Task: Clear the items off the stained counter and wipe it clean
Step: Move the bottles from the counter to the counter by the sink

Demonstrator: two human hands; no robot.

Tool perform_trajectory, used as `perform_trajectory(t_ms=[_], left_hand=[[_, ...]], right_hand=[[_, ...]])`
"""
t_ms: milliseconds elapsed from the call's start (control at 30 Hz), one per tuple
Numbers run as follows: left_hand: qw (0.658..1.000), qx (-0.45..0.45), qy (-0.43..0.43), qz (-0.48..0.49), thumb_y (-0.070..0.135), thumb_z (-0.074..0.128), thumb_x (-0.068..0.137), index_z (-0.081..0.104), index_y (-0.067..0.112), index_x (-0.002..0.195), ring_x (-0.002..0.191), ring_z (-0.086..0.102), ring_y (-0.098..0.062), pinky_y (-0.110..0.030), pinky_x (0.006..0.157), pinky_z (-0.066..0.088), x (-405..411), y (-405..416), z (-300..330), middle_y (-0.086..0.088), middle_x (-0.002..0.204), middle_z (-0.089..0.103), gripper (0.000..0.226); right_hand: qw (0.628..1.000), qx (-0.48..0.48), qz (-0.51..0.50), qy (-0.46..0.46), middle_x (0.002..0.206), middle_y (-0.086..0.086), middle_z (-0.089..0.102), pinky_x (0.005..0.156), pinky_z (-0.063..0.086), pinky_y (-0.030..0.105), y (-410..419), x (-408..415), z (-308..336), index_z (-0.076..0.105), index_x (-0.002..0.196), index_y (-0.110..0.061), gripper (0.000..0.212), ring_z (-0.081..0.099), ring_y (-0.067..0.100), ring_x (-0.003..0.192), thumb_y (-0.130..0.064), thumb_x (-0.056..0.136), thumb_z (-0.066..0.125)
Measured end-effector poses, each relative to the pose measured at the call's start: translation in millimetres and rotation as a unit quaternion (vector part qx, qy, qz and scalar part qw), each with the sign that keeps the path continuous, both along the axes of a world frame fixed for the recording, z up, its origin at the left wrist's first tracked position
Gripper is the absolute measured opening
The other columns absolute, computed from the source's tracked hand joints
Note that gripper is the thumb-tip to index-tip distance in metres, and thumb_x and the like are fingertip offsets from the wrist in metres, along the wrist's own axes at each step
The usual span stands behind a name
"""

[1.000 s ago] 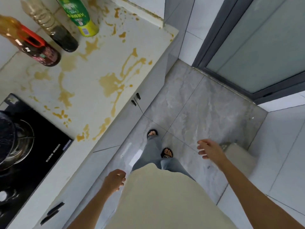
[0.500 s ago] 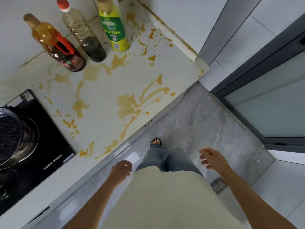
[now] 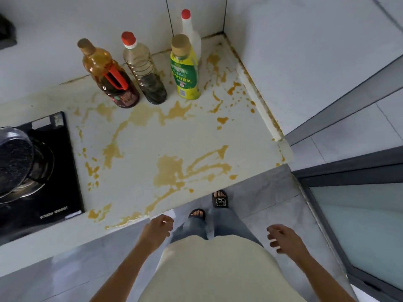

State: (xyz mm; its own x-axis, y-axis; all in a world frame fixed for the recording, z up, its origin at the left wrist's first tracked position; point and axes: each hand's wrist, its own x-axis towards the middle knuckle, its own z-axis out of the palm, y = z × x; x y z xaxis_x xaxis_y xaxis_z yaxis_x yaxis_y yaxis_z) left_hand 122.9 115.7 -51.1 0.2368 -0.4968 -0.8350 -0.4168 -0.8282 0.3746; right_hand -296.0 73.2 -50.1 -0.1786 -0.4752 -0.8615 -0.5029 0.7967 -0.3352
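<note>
Four bottles [image 3: 150,73] crowd the stained counter's [image 3: 139,149] back edge

A home kitchen. A pale worktop [image 3: 165,136] smeared with yellow-brown stains runs along a white tiled wall [image 3: 109,25], with a black glass hob [image 3: 43,192] carrying a pot [image 3: 15,158] at nine o'clock. Four condiment bottles [image 3: 141,68] stand against the wall at twelve o'clock. A grey tiled floor [image 3: 261,192] and a glass sliding door [image 3: 359,225] lie at four o'clock.
</note>
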Motion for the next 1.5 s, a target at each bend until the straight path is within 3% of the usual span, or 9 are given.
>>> perform_trajectory(t_ms=[200, 400, 500, 667, 900, 1000, 1100, 1233, 1500], left_hand=[[0.993, 0.047, -0.036, 0.098, 0.017, 0.053, 0.106, 0.071, 0.025, 0.091, 0.074, 0.074, -0.019, -0.020, 0.058, 0.049, -16.1, 37.7, -4.6, -0.003, 0.094, 0.079, 0.026], [0.986, -0.018, -0.010, 0.167, 0.011, 0.057, 0.103, 0.073, 0.023, 0.096, 0.062, 0.070, -0.009, -0.021, 0.053, 0.047, -7.1, -14.7, 8.9, -0.004, 0.090, 0.078, 0.021], [0.980, -0.094, 0.001, 0.178, 0.015, 0.063, 0.098, 0.075, 0.029, 0.098, 0.077, 0.075, -0.015, -0.028, 0.062, 0.054, 9.7, -74.7, 29.3, 0.003, 0.089, 0.080, 0.018], [0.952, -0.217, 0.009, 0.216, 0.016, 0.070, 0.096, 0.072, 0.026, 0.109, 0.094, 0.074, -0.026, -0.037, 0.076, 0.060, 44.9, -187.9, 60.5, -0.001, 0.095, 0.078, 0.017], [0.925, -0.307, -0.023, 0.223, 0.035, 0.083, 0.088, 0.047, 0.021, 0.149, 0.111, 0.067, -0.021, -0.043, 0.103, 0.056, 84.9, -315.2, 60.7, 0.000, 0.136, 0.060, 0.072], [0.908, -0.354, -0.064, 0.215, 0.042, 0.090, 0.080, 0.041, 0.022, 0.153, 0.126, 0.058, -0.014, -0.031, 0.105, 0.048, 91.6, -347.2, 49.2, 0.007, 0.136, 0.059, 0.090], [0.886, -0.406, -0.084, 0.208, 0.042, 0.095, 0.071, 0.042, 0.022, 0.150, 0.111, 0.062, -0.004, -0.020, 0.094, 0.046, 93.9, -371.5, 36.5, 0.019, 0.122, 0.064, 0.096], [0.862, -0.447, -0.093, 0.222, 0.041, 0.097, 0.066, 0.047, 0.023, 0.142, 0.107, 0.063, -0.009, -0.024, 0.092, 0.047, 95.9, -396.4, 21.1, 0.014, 0.118, 0.065, 0.092], [0.850, -0.468, -0.099, 0.222, 0.048, 0.096, 0.062, 0.050, 0.029, 0.140, 0.108, 0.065, -0.007, -0.015, 0.087, 0.045, 96.4, -402.4, 18.1, 0.015, 0.121, 0.068, 0.093]], right_hand=[[0.989, -0.101, 0.093, -0.055, 0.090, -0.007, 0.079, 0.069, 0.060, 0.032, -118.0, 25.7, 21.9, 0.072, 0.103, -0.027, 0.012, 0.076, 0.014, 0.078, -0.035, 0.103, 0.063], [0.965, -0.187, 0.130, -0.128, 0.093, -0.016, 0.078, 0.072, 0.061, 0.028, -212.7, 94.8, 54.3, 0.071, 0.108, -0.033, 0.014, 0.076, 0.005, 0.083, -0.043, 0.100, 0.065], [0.954, -0.218, 0.131, -0.160, 0.102, -0.010, 0.077, 0.075, 0.062, 0.029, -255.0, 134.9, 66.2, 0.069, 0.113, -0.033, 0.016, 0.075, 0.007, 0.092, -0.038, 0.098, 0.068], [0.934, -0.287, 0.120, -0.175, 0.125, -0.004, 0.069, 0.088, 0.058, 0.036, -319.7, 203.4, 71.7, 0.058, 0.133, -0.026, 0.046, 0.070, 0.014, 0.105, -0.030, 0.092, 0.077], [0.903, -0.370, 0.137, -0.170, 0.150, -0.003, 0.055, 0.113, 0.045, 0.039, -400.0, 276.1, 59.5, 0.044, 0.150, -0.022, 0.088, 0.054, 0.014, 0.134, -0.042, 0.077, 0.089], [0.891, -0.382, 0.138, -0.203, 0.123, -0.025, 0.067, 0.092, 0.049, 0.014, -416.2, 293.1, 45.7, 0.051, 0.141, -0.028, 0.086, 0.061, -0.014, 0.110, -0.039, 0.068, 0.094], [0.885, -0.388, 0.124, -0.224, 0.105, -0.036, 0.071, 0.072, 0.046, -0.001, -423.1, 302.4, 28.0, 0.053, 0.132, -0.038, 0.082, 0.065, -0.019, 0.094, -0.034, 0.062, 0.096], [0.885, -0.397, 0.114, -0.212, 0.098, -0.043, 0.069, 0.073, 0.048, 0.006, -430.6, 309.5, 9.8, 0.057, 0.107, -0.053, 0.062, 0.064, -0.022, 0.090, -0.038, 0.061, 0.095], [0.880, -0.430, 0.090, -0.182, 0.086, -0.040, 0.070, 0.074, 0.050, 0.012, -431.5, 318.6, 5.2, 0.069, 0.100, -0.042, 0.051, 0.066, -0.018, 0.084, -0.053, 0.054, 0.089]])
